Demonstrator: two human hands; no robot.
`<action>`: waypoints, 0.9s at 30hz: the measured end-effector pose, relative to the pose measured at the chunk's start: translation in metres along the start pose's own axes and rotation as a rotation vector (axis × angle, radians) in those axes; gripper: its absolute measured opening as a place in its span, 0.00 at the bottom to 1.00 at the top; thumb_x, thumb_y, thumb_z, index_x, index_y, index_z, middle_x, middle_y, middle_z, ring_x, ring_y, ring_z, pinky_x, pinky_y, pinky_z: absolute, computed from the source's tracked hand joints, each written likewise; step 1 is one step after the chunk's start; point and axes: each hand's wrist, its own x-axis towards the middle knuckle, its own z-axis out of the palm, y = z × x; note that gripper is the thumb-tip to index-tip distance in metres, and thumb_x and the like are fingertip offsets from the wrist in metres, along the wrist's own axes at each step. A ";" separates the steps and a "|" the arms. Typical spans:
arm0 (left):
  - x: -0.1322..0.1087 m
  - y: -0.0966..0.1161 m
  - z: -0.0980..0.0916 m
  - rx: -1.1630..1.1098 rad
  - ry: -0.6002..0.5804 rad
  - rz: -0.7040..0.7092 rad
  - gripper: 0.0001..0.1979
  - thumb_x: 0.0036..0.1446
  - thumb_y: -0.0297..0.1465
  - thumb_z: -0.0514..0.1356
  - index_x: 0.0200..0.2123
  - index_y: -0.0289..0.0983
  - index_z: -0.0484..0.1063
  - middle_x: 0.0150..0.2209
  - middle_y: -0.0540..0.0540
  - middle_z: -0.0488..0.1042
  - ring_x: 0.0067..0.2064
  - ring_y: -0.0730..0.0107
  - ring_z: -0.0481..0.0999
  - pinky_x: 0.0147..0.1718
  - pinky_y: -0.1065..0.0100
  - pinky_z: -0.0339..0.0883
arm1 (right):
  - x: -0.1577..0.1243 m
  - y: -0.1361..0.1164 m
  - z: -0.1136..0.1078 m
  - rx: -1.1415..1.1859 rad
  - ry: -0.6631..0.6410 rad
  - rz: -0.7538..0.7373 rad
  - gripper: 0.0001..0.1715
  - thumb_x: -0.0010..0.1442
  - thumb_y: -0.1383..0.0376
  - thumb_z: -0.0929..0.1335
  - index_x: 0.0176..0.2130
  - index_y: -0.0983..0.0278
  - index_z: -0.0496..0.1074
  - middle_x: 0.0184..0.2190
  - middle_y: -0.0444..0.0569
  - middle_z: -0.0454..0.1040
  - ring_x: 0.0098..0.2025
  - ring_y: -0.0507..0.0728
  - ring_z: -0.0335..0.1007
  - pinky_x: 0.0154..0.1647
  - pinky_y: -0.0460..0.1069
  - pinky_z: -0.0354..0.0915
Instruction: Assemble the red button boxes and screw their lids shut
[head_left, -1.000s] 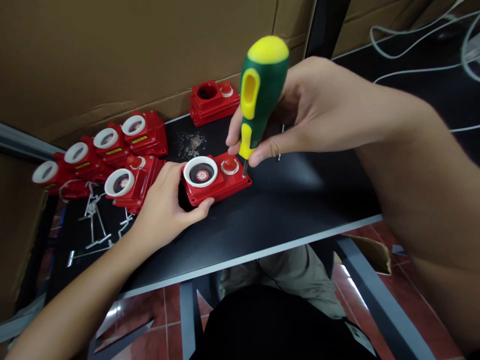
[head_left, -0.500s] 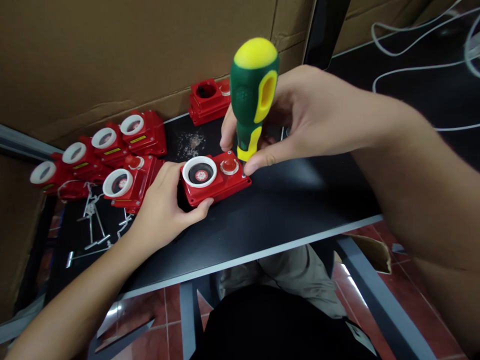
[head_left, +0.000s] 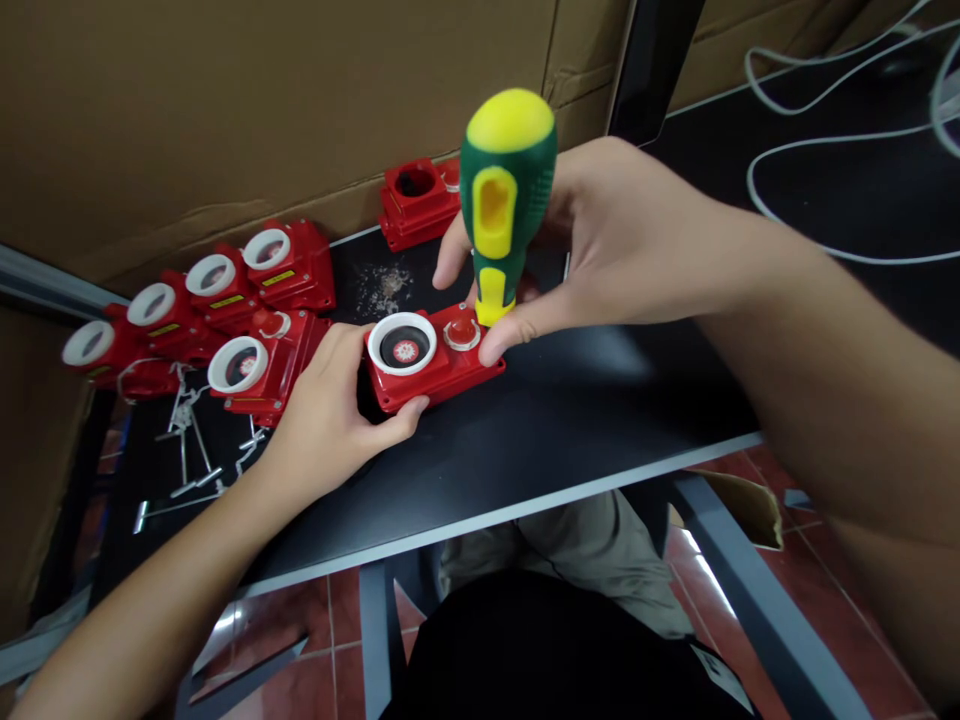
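Observation:
A red box with a white ring and a small red dome, like an alarm call point (head_left: 442, 377), lies on the black table. My left hand (head_left: 341, 400) grips its left end, thumb along the near side. In my right hand (head_left: 570, 250) is an upright screwdriver (head_left: 517, 130) with a green and yellow handle. Thumb and fingers hold it low on the handle, over the box's right end. The thumb hides its tip and the screw spot beneath. Just left of my left hand sits another red box with a white ring (head_left: 262, 375).
Several similar red boxes (head_left: 289, 275) stand in a row at the back left. One with an open round hole (head_left: 416, 195) is against the cardboard (head_left: 300, 90). Metal T-shaped rods (head_left: 199, 450) lie at left. Pale crumbs (head_left: 386, 288) dot the table; white cables (head_left: 795, 150) curve at right.
The screwdriver handle has turned about its axis, its yellow inset now facing me. My right fingers have shifted round it, and the thumb now covers the corner screw. My left hand keeps its hold.

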 end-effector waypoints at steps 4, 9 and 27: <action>0.000 0.001 -0.001 -0.008 -0.013 -0.001 0.24 0.69 0.43 0.71 0.62 0.41 0.73 0.54 0.41 0.80 0.54 0.48 0.83 0.55 0.52 0.81 | 0.002 -0.005 0.013 -0.126 0.060 -0.058 0.16 0.60 0.54 0.85 0.40 0.57 0.83 0.34 0.41 0.84 0.30 0.50 0.75 0.30 0.49 0.71; -0.001 0.000 0.000 0.004 0.001 0.021 0.26 0.70 0.43 0.71 0.64 0.40 0.73 0.54 0.41 0.80 0.54 0.49 0.83 0.55 0.53 0.81 | -0.001 -0.009 0.029 -0.403 0.247 -0.057 0.14 0.66 0.54 0.82 0.39 0.59 0.80 0.27 0.40 0.78 0.28 0.53 0.74 0.35 0.53 0.69; 0.000 -0.001 -0.002 -0.002 -0.008 -0.027 0.24 0.68 0.47 0.71 0.59 0.42 0.73 0.52 0.42 0.80 0.51 0.49 0.82 0.51 0.53 0.81 | 0.002 -0.013 0.051 -0.514 0.385 0.029 0.18 0.68 0.59 0.80 0.33 0.59 0.72 0.35 0.45 0.85 0.37 0.59 0.81 0.44 0.56 0.71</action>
